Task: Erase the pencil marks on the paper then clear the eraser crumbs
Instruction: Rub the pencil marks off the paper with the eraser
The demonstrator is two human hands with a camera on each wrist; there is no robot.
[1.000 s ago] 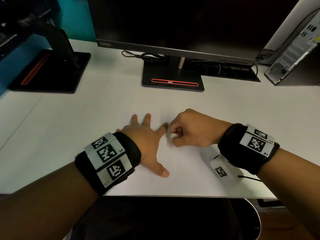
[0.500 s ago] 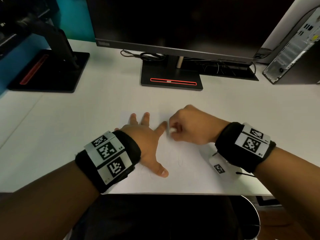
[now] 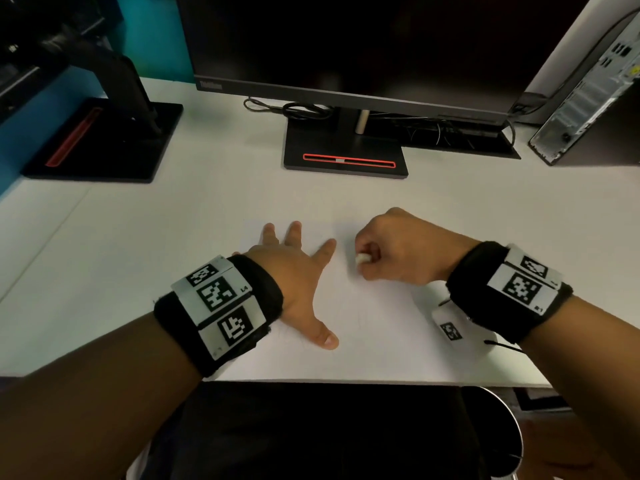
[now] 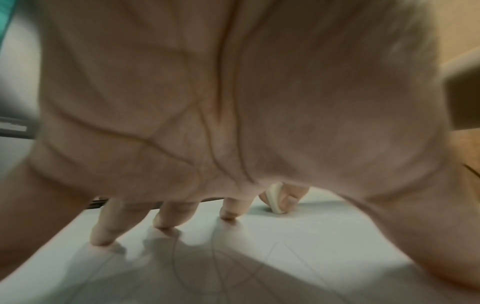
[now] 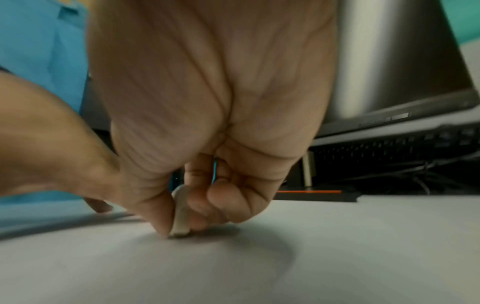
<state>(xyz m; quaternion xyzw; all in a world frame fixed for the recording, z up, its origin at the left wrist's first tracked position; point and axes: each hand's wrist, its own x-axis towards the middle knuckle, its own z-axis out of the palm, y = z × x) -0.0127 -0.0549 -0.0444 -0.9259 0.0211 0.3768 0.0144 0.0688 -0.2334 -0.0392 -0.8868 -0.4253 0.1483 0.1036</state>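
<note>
Right hand [image 3: 398,252] has slid a bit to the right since a second ago, away from the left index tip it was nearly touching; left hand [image 3: 294,275] hasn't budged. So yeah, we're mid-erase; the right fingers [image 5: 197,207] and thumb are clamped on a small white eraser [image 3: 362,258], and the right wrist view shows its bottom edge pressed onto the paper [image 3: 374,317]; left fingers [image 4: 166,216] are spread apart and straight, tips down, pinning the sheet to the white surface [image 3: 138,244].

How far along? Not done, I'd say; from the left wrist view there are faint pencil marks [image 4: 259,273] under the left palm, and from the head view a few thin lines near the left thumb; those haven't been reached. Can't make out any crumbs at this resolution, too small to tell; the brushing-off part looks like it hasn't started either. Monitor stand [image 3: 346,157] sits well behind all this.
</note>
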